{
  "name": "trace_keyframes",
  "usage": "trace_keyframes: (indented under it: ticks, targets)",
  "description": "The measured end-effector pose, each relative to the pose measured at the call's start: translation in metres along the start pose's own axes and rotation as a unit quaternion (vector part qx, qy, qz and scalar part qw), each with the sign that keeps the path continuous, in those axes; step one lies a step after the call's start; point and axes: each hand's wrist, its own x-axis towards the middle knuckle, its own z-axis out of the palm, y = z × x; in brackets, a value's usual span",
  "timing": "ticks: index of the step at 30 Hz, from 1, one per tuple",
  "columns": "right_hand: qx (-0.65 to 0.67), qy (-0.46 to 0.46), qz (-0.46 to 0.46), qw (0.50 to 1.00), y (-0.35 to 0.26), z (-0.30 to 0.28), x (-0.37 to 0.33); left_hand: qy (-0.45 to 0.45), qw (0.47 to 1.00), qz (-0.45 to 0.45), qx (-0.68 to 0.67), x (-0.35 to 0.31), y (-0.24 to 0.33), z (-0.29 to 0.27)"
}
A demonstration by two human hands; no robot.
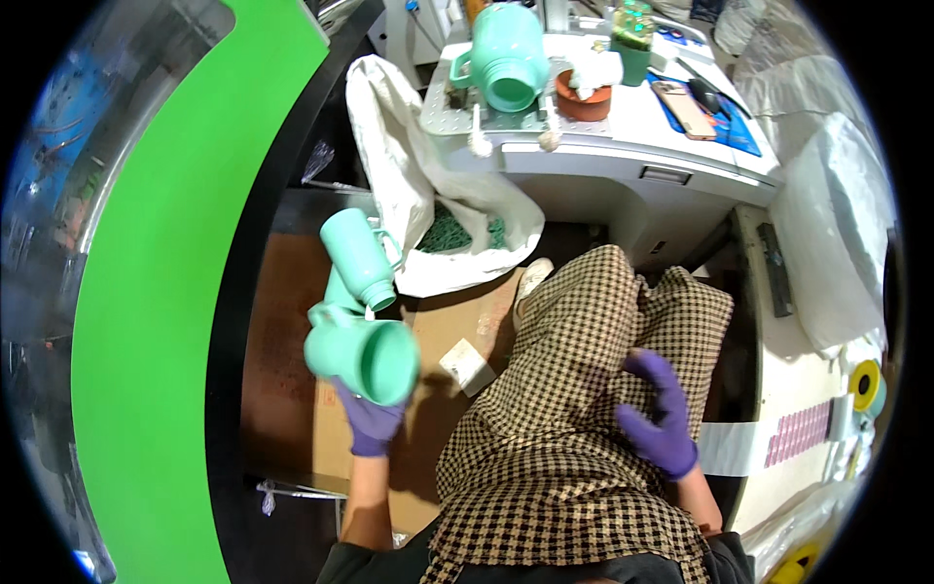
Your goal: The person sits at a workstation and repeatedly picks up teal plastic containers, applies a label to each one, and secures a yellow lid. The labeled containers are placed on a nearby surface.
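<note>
My left hand (373, 420), in a purple glove, grips a mint-green plastic jug (336, 346) from below, its wide mouth turned toward me and its handle to the far side. Just beyond it, another mint-green jug (355, 248) lies tilted in the cardboard box (280, 389), neck toward me. Part of a further green piece (341, 292) shows beneath that one. My right hand (662, 414), also purple-gloved, hovers over the checked apron (555, 409) on my lap. Its fingers are curved and apart, with nothing in them.
A white sack (384, 146) with green scraps stands past the box. On the machine table ahead sit a mint-green jug (508, 58), a brown round container (584, 102), a phone (684, 110) and a bottle (632, 49). A bright green panel (156, 292) rises at left; tape rolls (864, 384) lie right.
</note>
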Motion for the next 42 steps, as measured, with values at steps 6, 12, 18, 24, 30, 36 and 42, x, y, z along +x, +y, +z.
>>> trace_keyframes:
  ticks: [6, 12, 18, 24, 30, 36, 42]
  targets:
    - [-0.086, 0.159, -0.163, 0.970, -0.003, 0.011, 0.017, -0.238, 0.922, -0.086, 0.291, -0.046, -0.150, 0.115]
    - [0.131, 0.185, 0.047, 0.973, 0.043, -0.059, -0.047, -0.375, 0.907, -0.059, 0.182, 0.014, -0.155, 0.179]
    - [-0.012, 0.183, -0.032, 0.983, 0.042, -0.010, -0.004, -0.436, 0.892, 0.003, 0.120, 0.013, -0.157, 0.232]
    - [0.014, 0.251, 0.055, 0.966, 0.035, -0.031, -0.001, -0.252, 0.722, 0.412, 0.495, -0.042, -0.032, 0.254]
    - [-0.215, -0.052, -0.310, 0.925, -0.029, 0.031, 0.036, -0.221, 0.468, 0.452, 0.726, -0.026, -0.059, 0.192]
    - [-0.185, -0.095, -0.196, 0.958, -0.012, 0.072, 0.042, -0.164, 0.430, 0.550, 0.697, -0.025, -0.116, 0.173]
    - [-0.158, 0.035, -0.215, 0.963, 0.021, 0.076, 0.033, -0.255, 0.456, 0.449, 0.725, -0.019, -0.118, 0.198]
